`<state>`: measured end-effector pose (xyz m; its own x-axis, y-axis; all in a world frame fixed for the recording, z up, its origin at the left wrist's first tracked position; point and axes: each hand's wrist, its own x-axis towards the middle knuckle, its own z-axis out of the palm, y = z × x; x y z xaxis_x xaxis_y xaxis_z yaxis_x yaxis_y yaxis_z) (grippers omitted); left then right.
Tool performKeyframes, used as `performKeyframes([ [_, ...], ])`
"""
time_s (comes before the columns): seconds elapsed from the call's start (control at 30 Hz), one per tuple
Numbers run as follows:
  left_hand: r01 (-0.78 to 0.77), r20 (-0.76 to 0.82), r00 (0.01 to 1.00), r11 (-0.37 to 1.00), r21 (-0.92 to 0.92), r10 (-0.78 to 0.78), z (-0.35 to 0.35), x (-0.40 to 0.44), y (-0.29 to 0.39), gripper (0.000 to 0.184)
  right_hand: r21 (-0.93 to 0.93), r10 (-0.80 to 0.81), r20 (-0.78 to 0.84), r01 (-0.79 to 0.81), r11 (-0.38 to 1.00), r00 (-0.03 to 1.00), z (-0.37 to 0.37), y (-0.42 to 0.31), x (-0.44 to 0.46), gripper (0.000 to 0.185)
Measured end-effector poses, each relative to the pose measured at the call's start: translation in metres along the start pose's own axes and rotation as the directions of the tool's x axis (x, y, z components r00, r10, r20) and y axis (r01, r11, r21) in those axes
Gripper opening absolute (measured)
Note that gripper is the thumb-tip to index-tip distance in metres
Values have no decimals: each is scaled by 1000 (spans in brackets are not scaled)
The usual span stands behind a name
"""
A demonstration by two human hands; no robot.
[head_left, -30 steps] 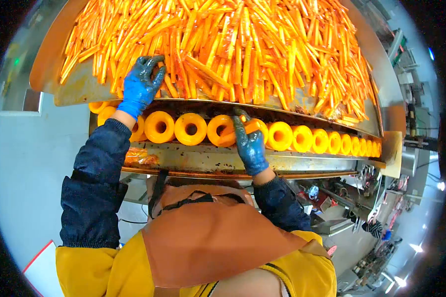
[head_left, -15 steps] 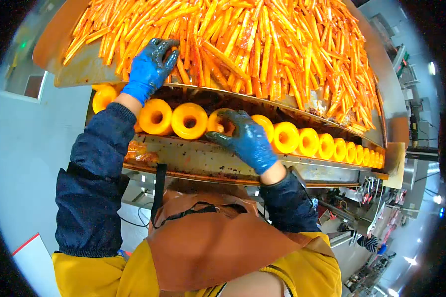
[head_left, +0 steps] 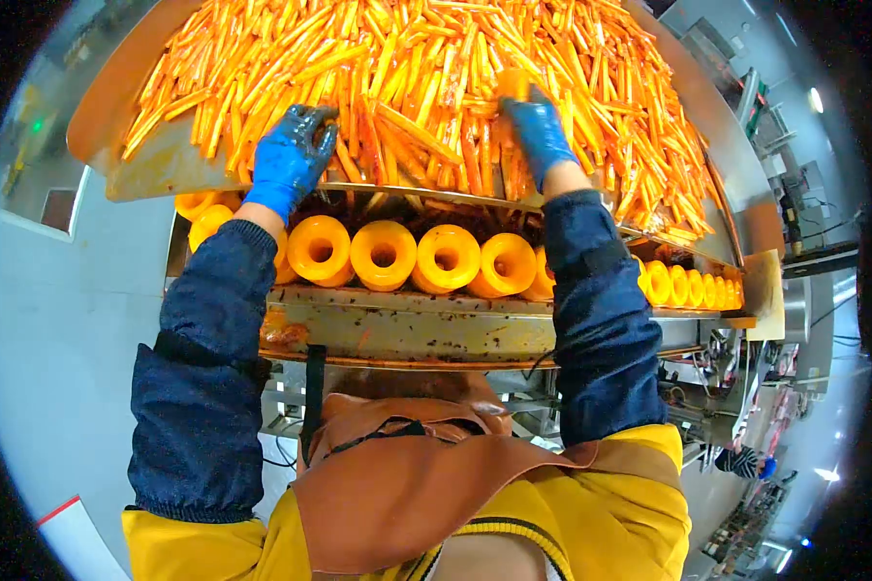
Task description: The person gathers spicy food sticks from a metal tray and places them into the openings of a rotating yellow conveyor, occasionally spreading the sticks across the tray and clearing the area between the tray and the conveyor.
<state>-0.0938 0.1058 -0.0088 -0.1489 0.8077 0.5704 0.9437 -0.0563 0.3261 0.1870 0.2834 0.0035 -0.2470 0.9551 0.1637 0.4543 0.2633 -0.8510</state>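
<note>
Orange, oily sticks of food (head_left: 407, 87) lie heaped on a metal tray (head_left: 155, 174). My left hand (head_left: 293, 160), in a blue glove with dark, wet fingertips, rests at the heap's near edge; its fingers are half curled, thumb apart, touching the sticks. Over the heap to the right, my right hand (head_left: 541, 136), gloved alike, closes on a short orange piece (head_left: 513, 84), blurred, its kind unclear. Below the tray's edge runs a row of yellow-orange funnel-like rings (head_left: 384, 256) with round holes. My right sleeve covers part of the row.
A stained metal ledge (head_left: 407, 329) runs in front of the rings, with a crumpled orange film (head_left: 283, 327) at its left end. A pale board (head_left: 765, 295) stands at the row's right end. Machinery and a person in striped clothing (head_left: 738, 462) are farther right.
My right hand has left the ring in the middle of the row and moved up and right over the heap, now with an orange piece. My left hand stays nearly in place.
</note>
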Motion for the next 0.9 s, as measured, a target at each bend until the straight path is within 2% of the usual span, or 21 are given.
performKeyframes([
  [0.03, -4, -6, 1000, 1000, 9, 4, 1, -1, -1, 18, 158, 114, -71, -102, 982, 991, -8, -17, -15, 41],
  [0.07, -8, -9, 1000, 1000, 17, 8, 2, -2, -1, 17, 411, 125, -112, -69, 909, 986, -15, -33, -34, 34],
  [0.13, -1, -16, 1000, 1000, 20, 1, 4, -3, -2, 18, 589, -39, -279, 203, 782, 960, -13, -34, -57, 28],
  [0.2, -16, -11, 1000, 998, 53, 17, 3, -2, -2, 18, 617, 5, -292, 185, 765, 956, -3, -42, -98, 25],
  [0.23, -13, -9, 1000, 999, 50, 14, 4, -2, -3, 19, 768, 23, -178, 124, 628, 984, 10, -39, -111, 20],
  [0.27, -16, -10, 1000, 999, 49, 17, 4, -2, -3, 19, 745, 65, -196, 106, 658, 978, 25, -41, -129, 21],
  [0.43, -29, -67, 997, 998, 64, 34, 4, -2, -3, 20, 611, 9, -162, 93, 786, 987, 47, -38, -178, 25],
  [0.47, -22, -67, 997, 998, 67, 26, 4, -4, -4, 20, 794, 123, -94, -1, 608, 988, 44, -40, -184, 26],
  [0.57, -9, -68, 998, 998, 57, 13, 6, -3, -5, 19, 788, 125, -92, -4, 615, 988, 38, -43, -189, 26],
  [0.63, 9, -37, 999, 998, 59, -7, 2, -3, -1, 22, 943, 48, 59, -71, 325, 997, 35, -55, -189, 27],
  [0.67, 26, 0, 1000, 998, 59, -26, 0, -3, 2, 24, 944, 47, 63, -75, 322, 997, 41, -56, -190, 27],
  [0.73, 26, 1, 1000, 997, 68, -27, 2, -3, -1, 24, 976, -15, 171, -167, 137, 985, 67, -57, -195, 28],
  [0.77, 9, -13, 1000, 997, 74, -8, 5, -3, -4, 23, 926, -24, 206, -187, 329, 978, 75, -53, -197, 29],
  [0.8, -10, -28, 1000, 997, 80, 12, 7, -2, -6, 23, 803, 125, 303, -324, 500, 945, 80, -37, -200, 31],
  [0.87, 0, -26, 1000, 996, 87, 2, 5, -2, -3, 23, 760, 157, 228, -276, 588, 961, 85, -27, -206, 23],
  [0.9, 17, -22, 1000, 996, 88, -15, 5, -2, -2, 23, 779, 108, 147, -183, 600, 983, 82, -32, -205, 25],
])
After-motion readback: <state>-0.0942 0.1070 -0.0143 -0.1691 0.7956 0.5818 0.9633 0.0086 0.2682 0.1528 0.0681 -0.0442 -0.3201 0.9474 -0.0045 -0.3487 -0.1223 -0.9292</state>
